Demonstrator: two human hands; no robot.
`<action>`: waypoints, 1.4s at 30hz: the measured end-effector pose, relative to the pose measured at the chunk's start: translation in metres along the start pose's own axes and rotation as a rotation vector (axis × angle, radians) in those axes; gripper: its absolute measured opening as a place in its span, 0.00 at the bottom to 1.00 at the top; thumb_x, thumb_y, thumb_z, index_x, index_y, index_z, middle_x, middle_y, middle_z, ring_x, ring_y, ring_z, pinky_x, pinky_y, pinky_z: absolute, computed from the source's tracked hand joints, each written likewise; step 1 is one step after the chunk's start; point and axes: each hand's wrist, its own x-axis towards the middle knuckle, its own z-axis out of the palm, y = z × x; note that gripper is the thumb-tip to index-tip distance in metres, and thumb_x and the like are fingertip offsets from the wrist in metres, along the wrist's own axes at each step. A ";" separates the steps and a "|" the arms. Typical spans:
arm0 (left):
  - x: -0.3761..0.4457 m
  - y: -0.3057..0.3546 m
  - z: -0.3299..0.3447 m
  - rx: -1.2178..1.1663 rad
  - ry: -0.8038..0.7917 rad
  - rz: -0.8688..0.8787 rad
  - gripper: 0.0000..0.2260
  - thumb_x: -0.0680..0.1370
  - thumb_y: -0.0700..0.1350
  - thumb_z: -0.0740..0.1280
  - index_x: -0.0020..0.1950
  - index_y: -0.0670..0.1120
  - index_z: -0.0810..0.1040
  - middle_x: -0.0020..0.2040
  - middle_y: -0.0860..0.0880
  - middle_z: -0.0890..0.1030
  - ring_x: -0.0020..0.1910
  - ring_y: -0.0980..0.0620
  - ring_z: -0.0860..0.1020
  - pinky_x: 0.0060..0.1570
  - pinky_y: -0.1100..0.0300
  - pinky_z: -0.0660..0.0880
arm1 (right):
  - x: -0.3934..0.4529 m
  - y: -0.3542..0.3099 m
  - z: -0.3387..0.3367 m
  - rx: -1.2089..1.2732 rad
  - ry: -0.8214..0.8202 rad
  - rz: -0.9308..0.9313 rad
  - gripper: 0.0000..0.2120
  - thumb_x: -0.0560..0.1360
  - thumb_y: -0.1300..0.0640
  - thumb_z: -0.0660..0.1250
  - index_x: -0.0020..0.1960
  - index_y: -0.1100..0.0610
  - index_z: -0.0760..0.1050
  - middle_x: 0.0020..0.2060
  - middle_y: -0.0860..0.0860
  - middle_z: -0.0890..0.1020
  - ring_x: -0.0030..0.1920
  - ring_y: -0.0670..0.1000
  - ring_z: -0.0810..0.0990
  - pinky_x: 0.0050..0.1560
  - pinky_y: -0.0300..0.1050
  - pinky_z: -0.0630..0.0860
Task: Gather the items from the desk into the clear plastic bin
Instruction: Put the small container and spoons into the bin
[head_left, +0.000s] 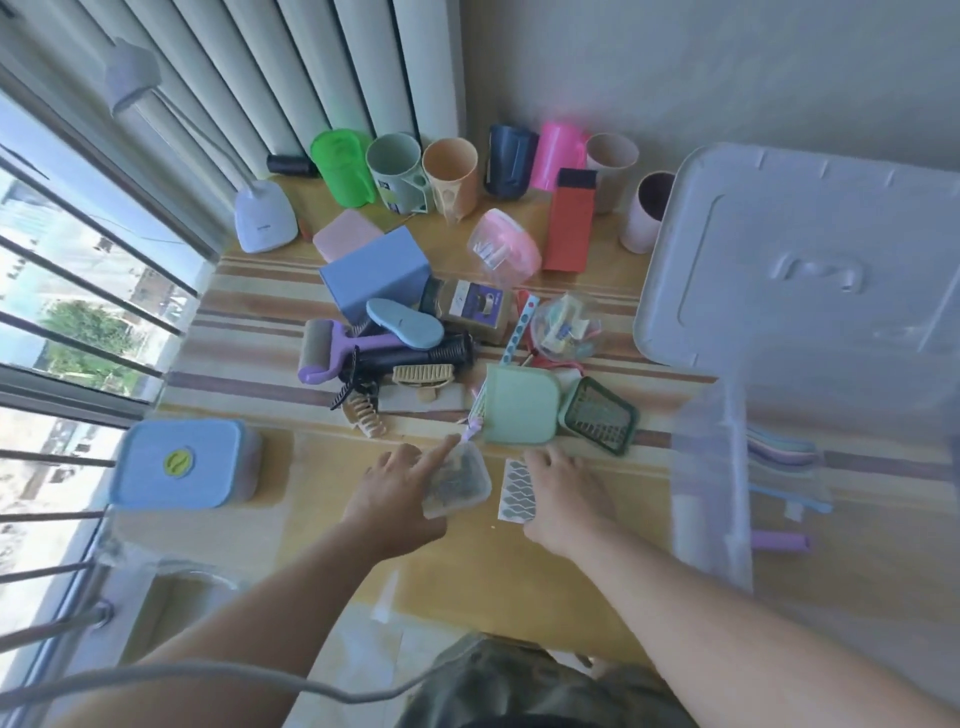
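My left hand (397, 491) holds a small clear plastic box (457, 483) of dark bits near the desk's front edge, its forefinger stretched along the box's top. My right hand (563, 493) lies beside it with fingers spread, resting next to a white card with a grey wavy pattern (517, 491). Just beyond my fingers sit a mint green square lid (519, 402) and a dark green slotted tray (600, 415). The clear plastic bin (711, 483) stands at the right and holds a few pastel items, among them a lilac tube (779, 540).
The bin's lid (810, 260) leans at the back right. A heap of hair clips, a lint roller (332, 348), a blue box (376, 270) and a round clear pot lies mid-desk. Cups stand along the wall. A blue lidded container (182, 462) and a lamp (262, 213) are at the left.
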 end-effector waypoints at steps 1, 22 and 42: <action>-0.004 0.004 -0.006 -0.056 0.031 -0.013 0.50 0.65 0.59 0.70 0.80 0.68 0.43 0.61 0.50 0.70 0.61 0.43 0.72 0.57 0.49 0.75 | -0.005 0.000 -0.010 0.028 0.014 -0.010 0.35 0.69 0.52 0.79 0.68 0.50 0.63 0.65 0.52 0.69 0.61 0.57 0.71 0.56 0.52 0.76; 0.022 0.389 -0.051 0.109 0.294 0.722 0.43 0.65 0.70 0.70 0.75 0.52 0.67 0.59 0.49 0.76 0.56 0.44 0.77 0.56 0.50 0.74 | -0.185 0.343 -0.092 0.048 0.268 0.156 0.40 0.62 0.42 0.71 0.72 0.43 0.66 0.66 0.46 0.70 0.68 0.59 0.71 0.62 0.57 0.76; 0.076 0.442 0.068 0.097 -0.130 0.299 0.41 0.64 0.57 0.74 0.75 0.55 0.62 0.65 0.50 0.71 0.65 0.44 0.71 0.61 0.51 0.73 | -0.141 0.395 -0.054 0.219 0.018 -0.109 0.56 0.65 0.40 0.82 0.84 0.44 0.54 0.79 0.46 0.63 0.75 0.54 0.68 0.71 0.52 0.73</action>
